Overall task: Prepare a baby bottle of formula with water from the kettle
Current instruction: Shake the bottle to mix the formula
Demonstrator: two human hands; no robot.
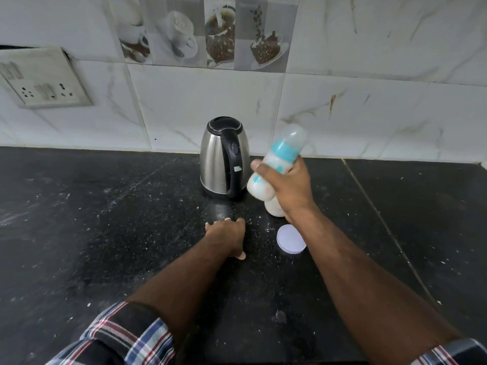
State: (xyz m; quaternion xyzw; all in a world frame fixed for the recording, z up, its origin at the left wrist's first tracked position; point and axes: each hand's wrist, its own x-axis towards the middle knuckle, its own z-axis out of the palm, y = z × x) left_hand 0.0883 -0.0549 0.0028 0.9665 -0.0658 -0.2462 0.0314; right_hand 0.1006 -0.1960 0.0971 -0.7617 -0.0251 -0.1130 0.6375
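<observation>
Materials and finishes, head view

Kettle (220, 159) is showing a brushed stainless body, semi-glossy, with glossy black plastic lid and handle. Baby bottle (274, 167) is looking like translucent plastic, a frosted clear cap, a matt teal collar, milky white inside. Round lid (291, 238) on the counter is reading as matt pale plastic. Countertop (105, 219) is presenting as polished black speckled stone, dusted with white grains. Wall tiles (369, 101) are appearing as glossy white marble-look ceramic. Sleeves (126, 335) are showing woven plaid cloth.
</observation>
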